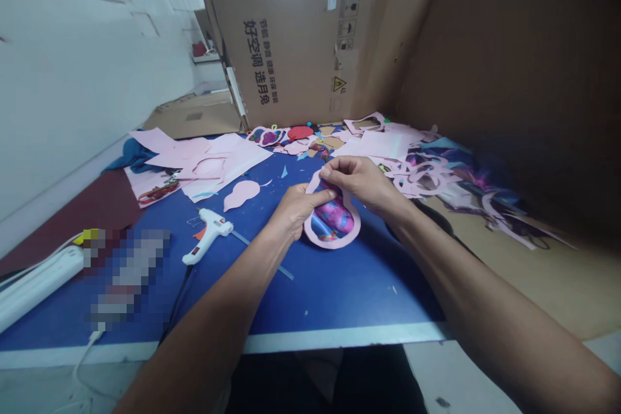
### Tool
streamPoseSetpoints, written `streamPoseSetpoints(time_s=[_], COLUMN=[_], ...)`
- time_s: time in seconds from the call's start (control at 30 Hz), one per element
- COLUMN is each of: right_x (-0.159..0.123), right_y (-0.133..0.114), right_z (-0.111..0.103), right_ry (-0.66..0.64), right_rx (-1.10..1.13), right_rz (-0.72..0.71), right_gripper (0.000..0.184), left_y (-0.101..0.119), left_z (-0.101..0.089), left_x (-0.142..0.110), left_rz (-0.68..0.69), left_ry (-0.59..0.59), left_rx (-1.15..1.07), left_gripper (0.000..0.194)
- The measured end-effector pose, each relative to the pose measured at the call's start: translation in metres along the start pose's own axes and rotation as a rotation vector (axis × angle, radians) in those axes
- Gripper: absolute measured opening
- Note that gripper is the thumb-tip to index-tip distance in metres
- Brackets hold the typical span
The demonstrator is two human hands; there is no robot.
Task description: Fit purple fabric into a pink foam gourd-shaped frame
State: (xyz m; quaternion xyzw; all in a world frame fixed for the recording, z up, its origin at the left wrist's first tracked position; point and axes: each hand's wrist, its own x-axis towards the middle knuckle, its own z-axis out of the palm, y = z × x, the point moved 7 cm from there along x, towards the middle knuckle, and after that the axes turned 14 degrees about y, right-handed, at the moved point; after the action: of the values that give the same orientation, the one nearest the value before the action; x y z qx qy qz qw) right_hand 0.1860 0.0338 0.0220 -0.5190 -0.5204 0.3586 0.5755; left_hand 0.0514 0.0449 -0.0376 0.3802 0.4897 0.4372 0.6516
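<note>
Over the blue tabletop I hold a gourd-shaped cutout [345, 240] with a pale pink border and a shiny purple, pink and blue middle. My left hand [299, 207] grips its left side, the thumb lying across the shiny part. At the narrow top, my right hand [356, 178] pinches the pink edge between thumb and fingertips. Left of my hands lies a plain pink gourd-shaped piece [242, 195]. A white glue gun [207, 235] rests on the table nearer me, with a clear glue stick [286, 272] beyond it, partly behind my left forearm.
Pink sheets [228, 158] lie at the back left, with scissors [158, 193] on them. Cut scraps [417, 178] pile up at the back right. A large cardboard box [301, 45] stands behind. At the left are a white power strip [43, 281] and a blurred-out object [130, 278].
</note>
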Motion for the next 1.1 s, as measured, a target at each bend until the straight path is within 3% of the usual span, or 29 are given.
streamPoseSetpoints(time_s=[0.33, 0.63, 0.9, 1.1], right_x=[0.001, 0.009, 0.011, 0.020], right_y=[0.003, 0.002, 0.004, 0.008], right_z=[0.000, -0.017, -0.020, -0.034], right_ry=[0.014, 0.082, 0.086, 0.146], right_rx=[-0.027, 0.000, -0.006, 0.060], right_rz=[0.002, -0.035, -0.056, -0.056], right_gripper=[0.037, 0.039, 0.040, 0.036], left_y=[-0.003, 0.000, -0.004, -0.008], left_z=[-0.002, 0.000, -0.001, 0.002], left_x=[0.003, 0.002, 0.003, -0.001], left_rz=[0.041, -0.004, -0.023, -0.067], left_ry=[0.007, -0.113, -0.086, -0.102], left_rx=[0.026, -0.008, 0.011, 0.102], left_gripper=[0.030, 0.031, 0.028, 0.021])
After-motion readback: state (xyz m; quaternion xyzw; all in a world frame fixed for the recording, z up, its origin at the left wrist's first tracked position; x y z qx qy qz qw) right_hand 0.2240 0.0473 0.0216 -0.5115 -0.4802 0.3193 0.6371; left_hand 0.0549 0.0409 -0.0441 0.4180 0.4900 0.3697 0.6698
